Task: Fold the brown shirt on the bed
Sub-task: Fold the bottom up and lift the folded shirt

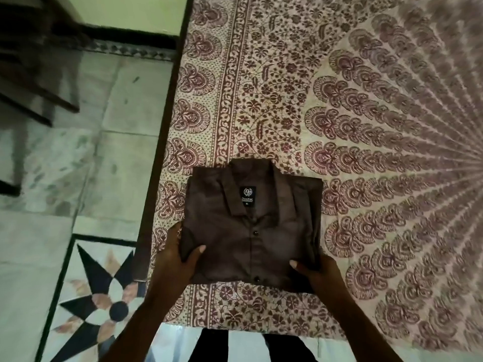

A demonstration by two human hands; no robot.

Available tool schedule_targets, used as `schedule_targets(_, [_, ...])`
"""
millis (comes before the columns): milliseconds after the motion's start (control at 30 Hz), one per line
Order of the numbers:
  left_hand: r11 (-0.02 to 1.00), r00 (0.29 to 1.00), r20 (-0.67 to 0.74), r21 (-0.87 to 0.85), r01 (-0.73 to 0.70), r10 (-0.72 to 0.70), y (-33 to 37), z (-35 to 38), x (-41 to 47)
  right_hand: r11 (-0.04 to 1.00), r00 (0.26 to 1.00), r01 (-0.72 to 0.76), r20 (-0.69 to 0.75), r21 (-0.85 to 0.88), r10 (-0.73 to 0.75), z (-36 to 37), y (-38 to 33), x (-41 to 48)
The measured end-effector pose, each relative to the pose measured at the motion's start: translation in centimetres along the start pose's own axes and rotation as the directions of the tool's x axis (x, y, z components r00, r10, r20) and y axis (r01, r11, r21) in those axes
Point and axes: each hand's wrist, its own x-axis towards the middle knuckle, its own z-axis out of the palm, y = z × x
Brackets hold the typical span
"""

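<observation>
The brown shirt (251,231) lies on the bed (366,126), near the bed's close edge, already folded square. The left hand (175,259) and right hand (321,273) pinch its sides, thumbs on top, fingers tucked under. Folding looks nearly done. Next comes a gentle let-go.

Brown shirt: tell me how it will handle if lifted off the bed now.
Probably floppy: the brown shirt is thin cloth folded flat, so its middle would likely sag between the left hand and right hand pinching its near corners. Likely light for its size. Loose folds at its right edge may slip open.
</observation>
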Motion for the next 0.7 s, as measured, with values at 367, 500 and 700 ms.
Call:
schedule_targets(367, [0.984, 0.988, -0.024, 0.091, -0.15, 0.153, 1.4, -0.1, 4.2, 0.893, 0.781, 0.155, -0.501, -0.423, -0.373, 1.8, -4.4, -1.0])
schedule_targets(500, [0.987, 0.979, -0.125, 0.025, -0.162, 0.164, 3.5, 0.4, 7.9, 0.908, 0.79, 0.192, -0.49, -0.373, -0.369, 1.5, -7.7, 4.0])
schedule_targets(700, [0.967, 0.928, -0.282, -0.004, -0.256, 0.245, 5.4, 0.2, 7.8, 0.986, 0.905, 0.158, -0.39, -0.061, -0.169, 0.3, -9.9, 6.6])
